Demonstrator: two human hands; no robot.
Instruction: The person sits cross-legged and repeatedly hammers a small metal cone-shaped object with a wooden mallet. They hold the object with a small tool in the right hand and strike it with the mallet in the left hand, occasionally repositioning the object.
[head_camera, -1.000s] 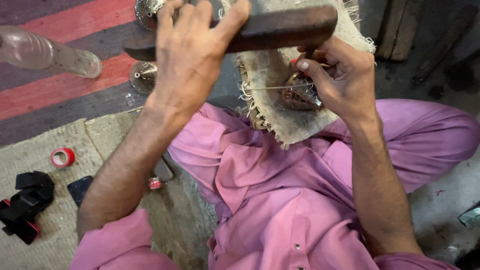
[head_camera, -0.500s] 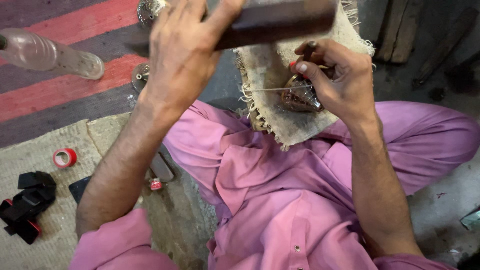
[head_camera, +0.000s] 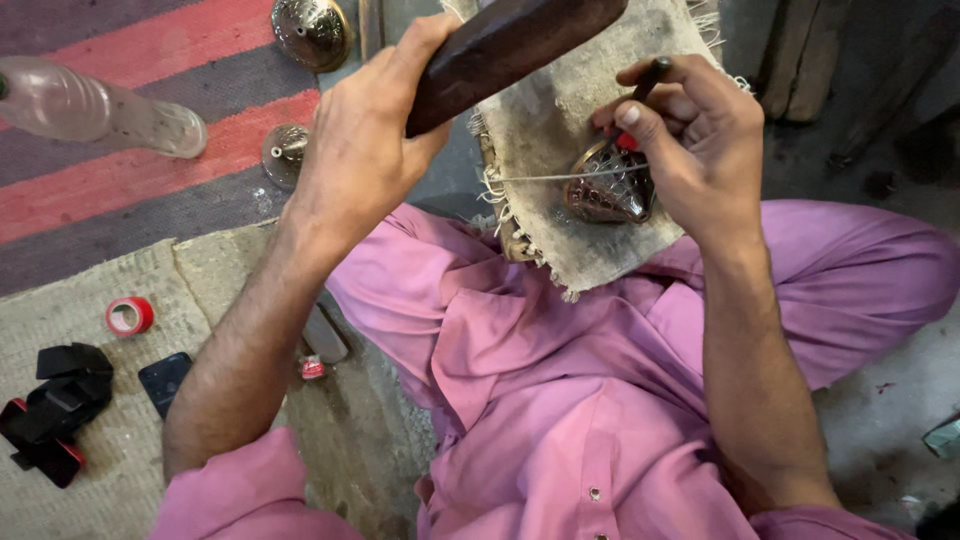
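Wooden mallet (head_camera: 510, 50) now lower, tilted up-right.

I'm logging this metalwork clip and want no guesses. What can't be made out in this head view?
- Tip of the thin tool in the right hand: hidden by its fingers.
- Far end of the dark wooden block in the left hand: cut off by the top edge.
- Pattern on the engraved metal piece: too small, partly covered by the hand.
- Neck of the plastic bottle: cut off at the left edge.
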